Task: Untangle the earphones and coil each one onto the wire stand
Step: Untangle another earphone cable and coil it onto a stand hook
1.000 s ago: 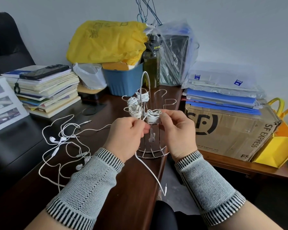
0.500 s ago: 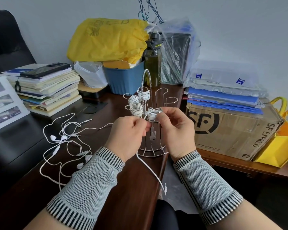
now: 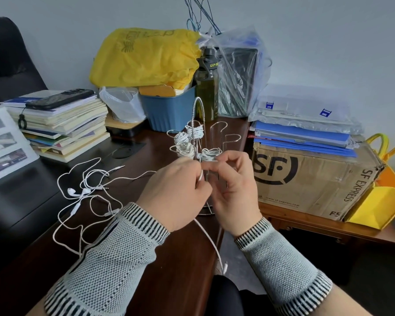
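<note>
I see both hands meeting in front of the wire stand [image 3: 200, 142], which stands on the dark brown table [image 3: 164, 258]. The left hand [image 3: 173, 192] pinches a white earphone cable [image 3: 209, 241] between thumb and fingers; this cable goes down under the hand and its plug hangs over the table edge. The right hand [image 3: 234, 190] has its fingers curled and pinches the coil [image 3: 211, 154] on the front hook of the stand. Three other hooks already carry wound white coils. To the left, a loose tangle of earphones [image 3: 84, 197] lies on the table, near the left sleeve. A cardboard box [image 3: 315, 179] is just right of the stand
</note>
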`<control>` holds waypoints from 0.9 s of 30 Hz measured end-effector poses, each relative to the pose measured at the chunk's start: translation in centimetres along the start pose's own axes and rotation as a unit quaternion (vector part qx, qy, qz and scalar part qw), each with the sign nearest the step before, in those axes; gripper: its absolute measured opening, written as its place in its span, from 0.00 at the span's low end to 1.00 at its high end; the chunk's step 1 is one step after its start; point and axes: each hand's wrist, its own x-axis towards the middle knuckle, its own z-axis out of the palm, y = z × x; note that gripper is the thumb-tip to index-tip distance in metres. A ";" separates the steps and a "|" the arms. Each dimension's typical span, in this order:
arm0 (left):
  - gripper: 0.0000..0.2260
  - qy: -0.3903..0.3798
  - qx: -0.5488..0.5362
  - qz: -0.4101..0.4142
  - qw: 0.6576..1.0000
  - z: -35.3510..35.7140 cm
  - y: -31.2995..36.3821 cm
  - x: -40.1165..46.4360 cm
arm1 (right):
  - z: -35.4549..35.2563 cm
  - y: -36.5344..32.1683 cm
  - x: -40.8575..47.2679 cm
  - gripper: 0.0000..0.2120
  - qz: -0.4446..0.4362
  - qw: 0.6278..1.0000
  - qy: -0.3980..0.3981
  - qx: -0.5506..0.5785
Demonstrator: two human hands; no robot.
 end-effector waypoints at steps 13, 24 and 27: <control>0.07 -0.003 -0.214 -0.027 0.977 -3.6 -1.5 0.4 | 0.1 0.0 0.5 0.06 0.142 0.979 0.075 0.129; 0.11 0.142 -0.363 -0.103 0.915 0.7 0.0 0.9 | -0.3 0.0 1.4 0.10 0.302 0.919 0.073 0.243; 0.10 0.143 -0.361 -0.083 0.918 0.4 -0.1 0.8 | -0.1 0.0 1.5 0.09 0.288 0.933 0.062 0.206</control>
